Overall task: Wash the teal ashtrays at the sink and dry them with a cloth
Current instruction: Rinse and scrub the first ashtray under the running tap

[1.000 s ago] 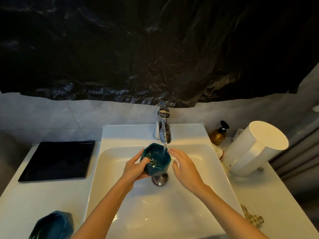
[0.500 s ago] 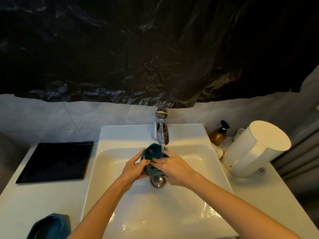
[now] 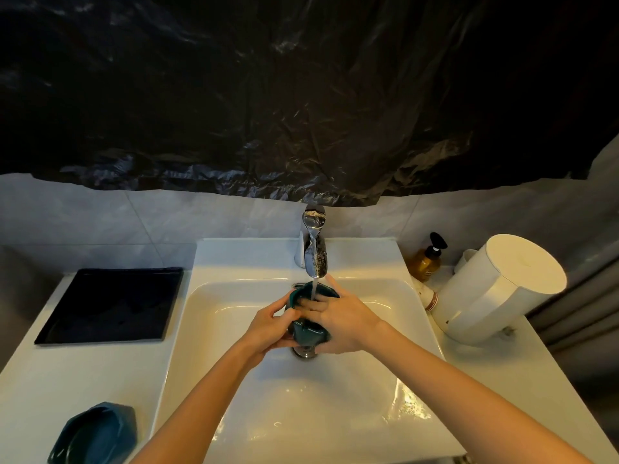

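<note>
**Teal ashtray held in both hands under running water**

The teal ashtray [image 3: 306,331] is a glossy, faceted bowl with angular sides. It is tilted over the middle of the sink [image 3: 234,329], just above the metal drain [image 3: 303,352]. The sink is a smooth white rectangular basin, wet and shining. At the sink's back edge stands a polished chrome faucet [image 3: 315,249], and its thin water stream [image 3: 314,288] falls into the ashtray's open top.

The left hand [image 3: 268,328] grips the ashtray from its left side, thumb on the rim and fingers curled beneath. The right hand [image 3: 345,321] is clamped on the right side, its fingers [image 3: 313,304] curled over the rim into the bowl, where they look blurred.

A second teal ashtray [image 3: 97,433], equally angular and shiny, lies on the white bench [image 3: 67,380] left of the sink's near corner. A flat black rectangular tray [image 3: 110,306] sits left of the sink, further back. Right of the sink stand an amber pump bottle [image 3: 427,261] and a smooth white cylindrical container [image 3: 495,289]. Crinkled black plastic sheeting [image 3: 301,95] covers the wall above the sink.
</note>
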